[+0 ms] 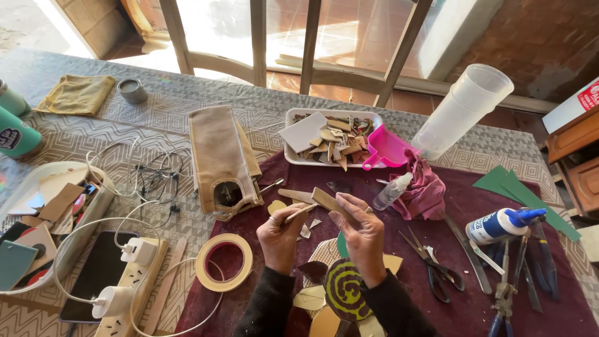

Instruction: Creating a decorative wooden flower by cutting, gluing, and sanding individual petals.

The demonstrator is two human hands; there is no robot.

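On the maroon mat point(262, 312) nearest you, lines run from near to far:

Spiral disc: a brown round piece with a yellow-green spiral point(344, 288) lies flat between your forearms, with pale leaf-shaped cutouts touching its edge.
Tape roll: a cream masking tape roll point(224, 262) lies flat at the mat's left edge, near your left wrist.
Left hand: your left hand point(279, 235) is closed narrowly around a thin wooden stick point(300, 213), thumb and fingers pinching it.
Right hand: your right hand point(364, 236) grips a tan strip of flat material point(331, 203), fingers curled around it; the stick's tip meets this strip above the mat.
Scissors: black-handled scissors point(433, 265) lie just right of your right hand.
Tools: blue-handled pliers point(506, 290) and a white glue bottle with a blue cap point(502, 224) lie at the right side of the mat.
Spray bottle: a small clear spray bottle point(392, 191) leans against a pink cloth point(427, 187).
Pouch: a tan fabric pouch point(219, 159) lies left of the mat on the patterned tablecloth point(75, 137).
Scrap tray: a white tray point(293, 156) holds cut scraps; a pink scoop point(384, 150) rests at its right end.
Container: a clear plastic container point(462, 109) lies tilted beyond the scoop.
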